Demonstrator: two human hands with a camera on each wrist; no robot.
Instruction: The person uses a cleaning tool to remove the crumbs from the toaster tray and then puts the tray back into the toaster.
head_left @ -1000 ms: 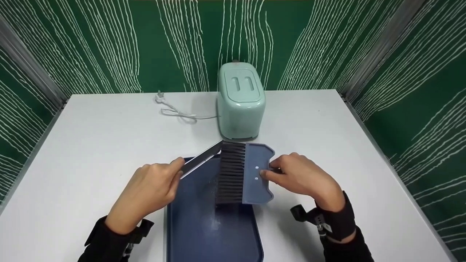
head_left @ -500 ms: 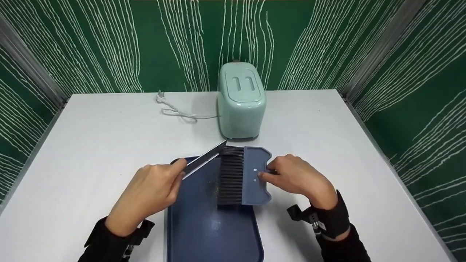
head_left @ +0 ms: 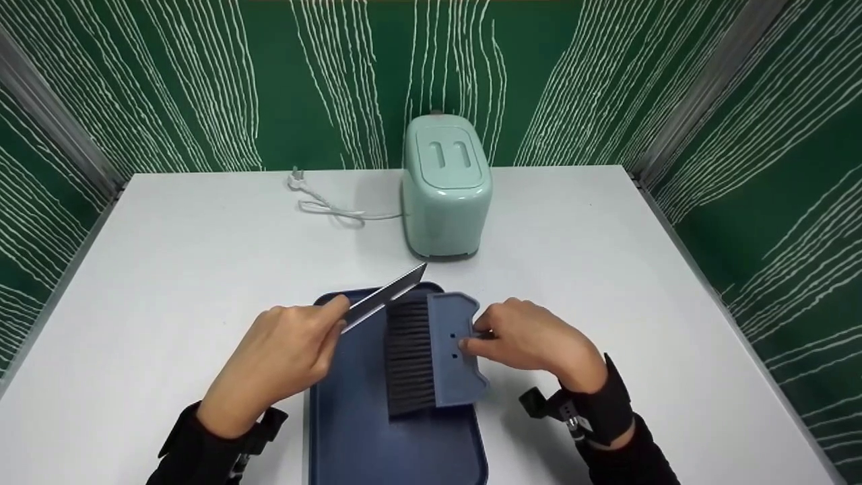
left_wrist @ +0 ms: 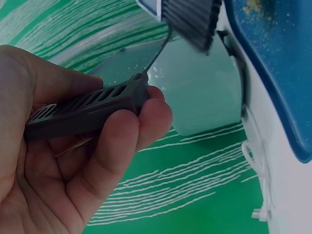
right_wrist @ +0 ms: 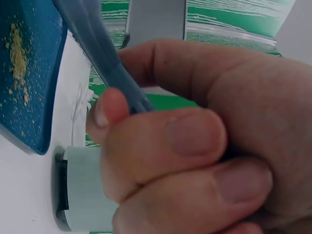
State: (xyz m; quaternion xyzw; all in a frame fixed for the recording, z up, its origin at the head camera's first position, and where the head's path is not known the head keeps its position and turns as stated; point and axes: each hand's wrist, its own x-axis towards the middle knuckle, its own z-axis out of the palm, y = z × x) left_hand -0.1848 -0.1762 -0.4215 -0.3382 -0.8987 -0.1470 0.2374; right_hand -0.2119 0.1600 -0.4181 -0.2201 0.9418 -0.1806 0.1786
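My left hand (head_left: pixel 276 357) grips a scraper (head_left: pixel 384 298) by its dark slotted handle (left_wrist: pixel 87 108); the flat blade points up and right, nearly edge-on in the head view. With thumb and curled fingers, my right hand (head_left: pixel 532 337) holds a blue-grey hand brush (head_left: pixel 446 380). Its black bristles (head_left: pixel 409 357) face left, over the right part of the dark blue tray (head_left: pixel 397 455). In the left wrist view the bristles appear raised off the tray. Yellowish crumbs (right_wrist: pixel 18 58) lie scattered on the tray in both wrist views.
Behind the tray stands a mint-green toaster (head_left: pixel 444 202) with its lid on. Its white cord and plug (head_left: pixel 296 180) lie to the left on the white table (head_left: pixel 202 256). Green walls with white streaks (head_left: pixel 303 81) enclose the back and sides.
The brush has moved left and nearer to me, away from the scraper's tip and further over the tray. The scraper has swung slightly right; the left hand has barely moved.
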